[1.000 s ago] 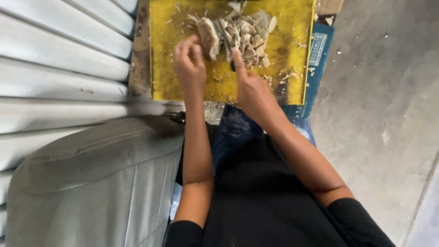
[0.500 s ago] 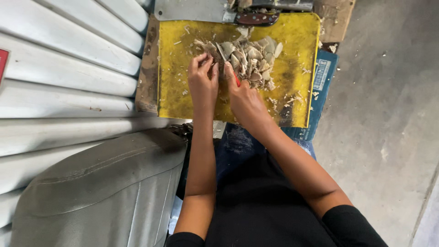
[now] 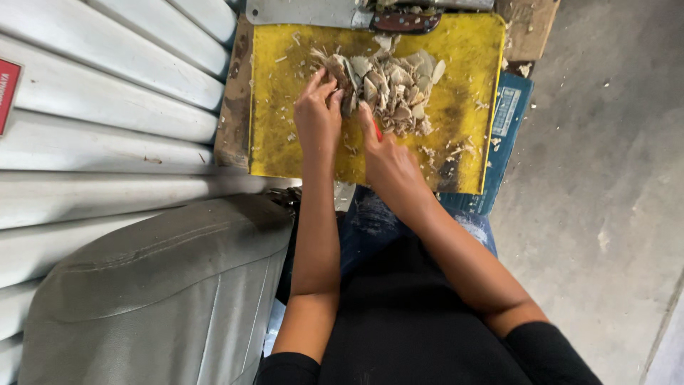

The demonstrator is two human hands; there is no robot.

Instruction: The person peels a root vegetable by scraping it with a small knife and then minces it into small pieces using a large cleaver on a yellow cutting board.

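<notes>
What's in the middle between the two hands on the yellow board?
In the head view, a dark sliced piece from the pale pile stands between the left hand and right hand, on the yellow board.

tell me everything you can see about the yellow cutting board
The yellow cutting board is a flat rectangle with rounded corners, plastic by its look, badly stained and scuffed dark in patches. It lies on a brown wooden surface, its near right corner over a blue object. A pile of pale cut pieces sits near its far middle, with small scraps scattered around. The left hand and right hand work at the pile's near edge. A cleaver lies along its far edge.
</notes>
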